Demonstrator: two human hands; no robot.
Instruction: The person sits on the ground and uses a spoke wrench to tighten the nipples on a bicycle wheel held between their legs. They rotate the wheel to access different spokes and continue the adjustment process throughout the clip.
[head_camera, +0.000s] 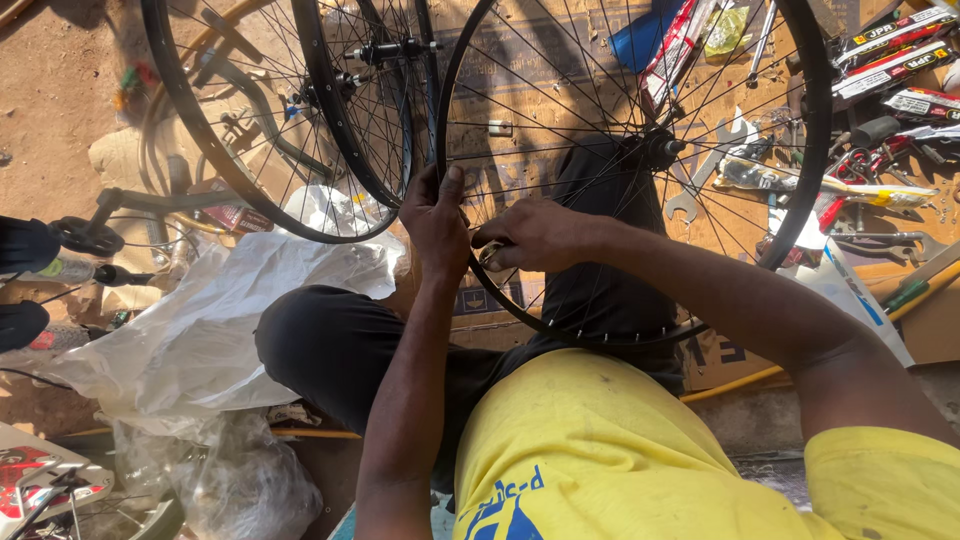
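A black spoked bicycle wheel (800, 150) stands upright across the centre and upper right of the frame, its lower rim resting against the person's lap. The left hand (435, 222) grips the rim at centre frame, fingers wrapped round it and thumb pointing up. Just to its right, the right hand (535, 235) reaches in among the spokes, fingers closed on a small metal tool (492, 255) held at the rim; what kind of tool it is cannot be made out.

Two more wheels (300, 120) lean in the upper left, overlapping each other. Crumpled clear plastic sheeting (200, 330) lies at lower left, and spanners (705, 165) and boxed parts are scattered over cardboard on the ground at upper right.

The risk, as I judge it: the tool could slip off its seat at the rim and knuckles strike the neighbouring spokes, since the hand works in a tight gap. The wheel could also roll or tip sideways if the left hand's hold loosens.
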